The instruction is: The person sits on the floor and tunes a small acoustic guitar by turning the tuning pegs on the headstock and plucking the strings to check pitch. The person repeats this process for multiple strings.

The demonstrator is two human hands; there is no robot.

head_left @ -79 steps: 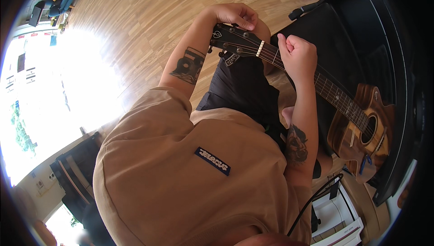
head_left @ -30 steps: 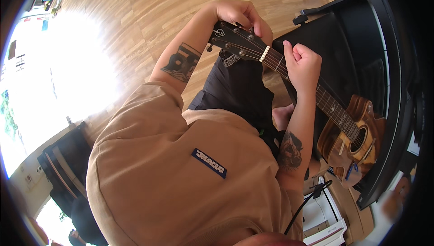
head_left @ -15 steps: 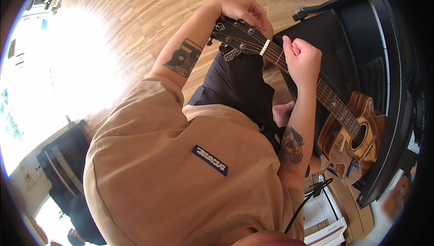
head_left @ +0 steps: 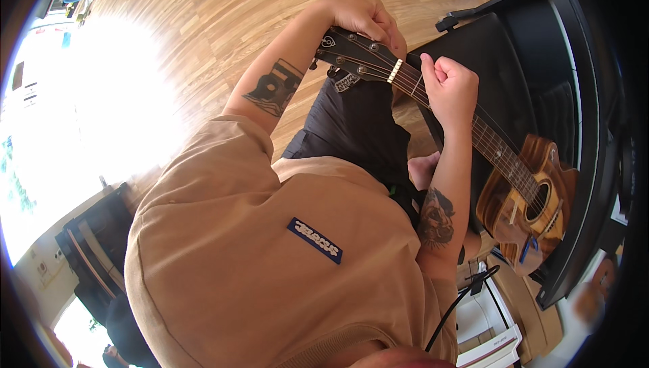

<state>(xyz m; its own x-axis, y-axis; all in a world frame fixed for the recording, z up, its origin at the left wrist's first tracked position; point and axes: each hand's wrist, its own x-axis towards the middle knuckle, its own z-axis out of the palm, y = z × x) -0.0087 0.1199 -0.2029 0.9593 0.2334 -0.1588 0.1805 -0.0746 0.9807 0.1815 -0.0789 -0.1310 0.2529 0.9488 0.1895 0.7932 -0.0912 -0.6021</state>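
An acoustic guitar stretches from its black headstock, close to my left hand, down its fretted neck to a glossy brown wooden body at the right. My left hand curls over the far edge of the headstock, fingers closed at a tuning peg; the headstock's edge partly hides the fingertips. Just past the white nut, my right hand is a loose fist above the neck, thumb pointing up. A thin guitar string runs apart from the neck towards that fist. Something blue lies against the guitar body.
Under the guitar is a black padded surface with a dark curved frame. Wooden flooring spreads beyond my knees. A black cable and white equipment are at lower right. Dark bags or cases stand at left.
Both hands hold nearly the same places and grips. My left fingers have shifted slightly beside the headstock, and my right hand has moved a touch to the left.
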